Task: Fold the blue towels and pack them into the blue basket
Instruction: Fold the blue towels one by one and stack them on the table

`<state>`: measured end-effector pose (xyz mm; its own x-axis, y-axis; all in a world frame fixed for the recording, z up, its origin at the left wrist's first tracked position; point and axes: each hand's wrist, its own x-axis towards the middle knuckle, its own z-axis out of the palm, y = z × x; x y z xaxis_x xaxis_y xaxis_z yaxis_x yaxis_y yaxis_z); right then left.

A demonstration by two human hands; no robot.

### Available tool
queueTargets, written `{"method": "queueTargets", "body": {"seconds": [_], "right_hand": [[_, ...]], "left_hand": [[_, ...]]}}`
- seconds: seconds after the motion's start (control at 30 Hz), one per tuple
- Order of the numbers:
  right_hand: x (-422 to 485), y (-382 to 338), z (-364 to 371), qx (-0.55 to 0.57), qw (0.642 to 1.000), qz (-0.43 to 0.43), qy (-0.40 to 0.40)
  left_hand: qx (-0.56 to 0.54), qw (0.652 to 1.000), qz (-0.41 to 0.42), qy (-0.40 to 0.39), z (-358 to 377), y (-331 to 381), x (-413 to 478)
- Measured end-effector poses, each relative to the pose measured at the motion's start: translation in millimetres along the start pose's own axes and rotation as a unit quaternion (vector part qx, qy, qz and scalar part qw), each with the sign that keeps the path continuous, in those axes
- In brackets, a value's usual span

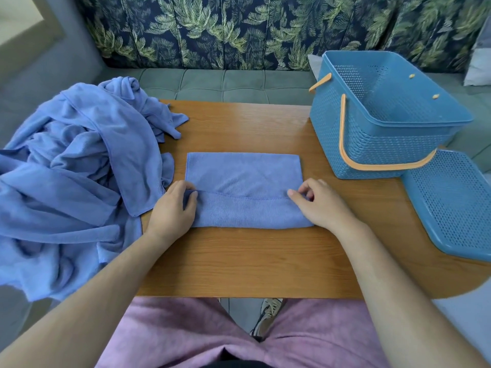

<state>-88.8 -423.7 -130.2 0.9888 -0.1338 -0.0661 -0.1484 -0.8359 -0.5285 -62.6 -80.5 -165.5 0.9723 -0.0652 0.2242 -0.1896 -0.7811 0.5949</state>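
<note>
- As we look down on the wooden worktop (252,256), we count one blue towel (243,176) lying flat at its middle, its near part folded up over itself to a stitched edge.
- We count two hands on it: the left hand (172,211) pinches the left end of that folded edge, its fingers (184,185) curled round the cloth.
- The right hand (322,205) pinches the right end, its thumb and curled fingers (309,188) narrow on the cloth.
- One heap of blue towels (79,168) sprawls over the worktop's left side; we cannot tell how many it holds.
- One blue basket (372,139) stands upright at the far right, one orange handle (342,123) hanging down its near side.
- One blue lid (451,205) lies flat just beside it, nearer to us, overhanging the worktop's right edge.
</note>
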Motion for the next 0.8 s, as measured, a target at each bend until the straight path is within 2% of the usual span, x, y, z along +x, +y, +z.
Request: {"method": "queueTargets", "body": {"seconds": [0.13, 0.33, 0.47, 0.6, 0.7, 0.8], "right_hand": [[-18, 4, -9, 0.090, 0.992, 0.059, -0.065], [-31, 7, -10, 0.204, 0.975, 0.049, -0.073], [-47, 4, -21, 0.273, 0.956, 0.038, -0.096], [-60, 2, -39, 0.332, 0.934, 0.013, -0.131], [-62, -2, -47, 0.354, 0.927, 0.006, -0.121], [-52, -5, -45, 0.341, 0.937, 0.011, -0.080]], "left_hand": [[0.000, 1.000, -0.006, -0.007, -1, 1, -1], [-0.029, 0.999, -0.005, -0.020, -7, 4, -5], [-0.110, 0.992, -0.051, -0.021, -19, 13, -17], [-0.164, 0.985, -0.058, 0.001, -33, 22, -39], [-0.171, 0.984, -0.054, -0.003, -42, 24, -50], [-0.171, 0.983, -0.063, 0.003, -47, 31, -44]]}}
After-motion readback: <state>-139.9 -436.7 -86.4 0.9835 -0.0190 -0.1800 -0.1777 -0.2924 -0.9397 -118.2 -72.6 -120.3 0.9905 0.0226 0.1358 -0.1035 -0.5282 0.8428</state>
